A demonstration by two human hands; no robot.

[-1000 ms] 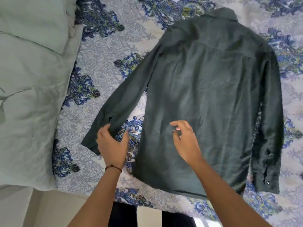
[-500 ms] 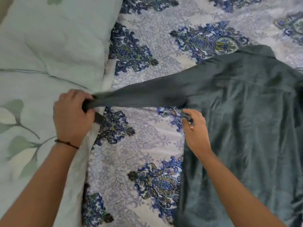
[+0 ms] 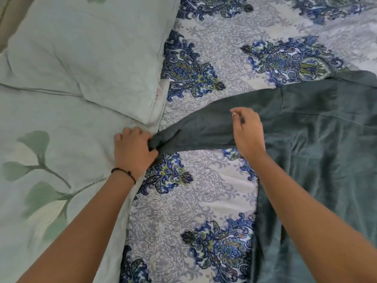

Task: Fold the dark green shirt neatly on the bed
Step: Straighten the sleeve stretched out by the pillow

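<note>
The dark green shirt (image 3: 318, 150) lies flat on the patterned bed sheet (image 3: 183, 201), filling the right side of the view, with its collar toward the top right. Its left sleeve (image 3: 200, 129) is stretched out sideways to the left. My left hand (image 3: 133, 149) grips the cuff at the sleeve's end, right at the edge of the pale green bedding. My right hand (image 3: 247, 131) sits on the sleeve near the shoulder, fingers curled and pinching the cloth. The shirt's right side and hem are out of frame.
A pale green pillow (image 3: 81, 48) lies at the top left. Below it is pale green bedding with a leaf print (image 3: 40, 150). The blue floral sheet shows between the sleeve and the shirt body.
My left hand took the cuff and pulled the sleeve out to the left. My right hand moved from the shirt body up to the armpit, then onto the sleeve near the shoulder.
</note>
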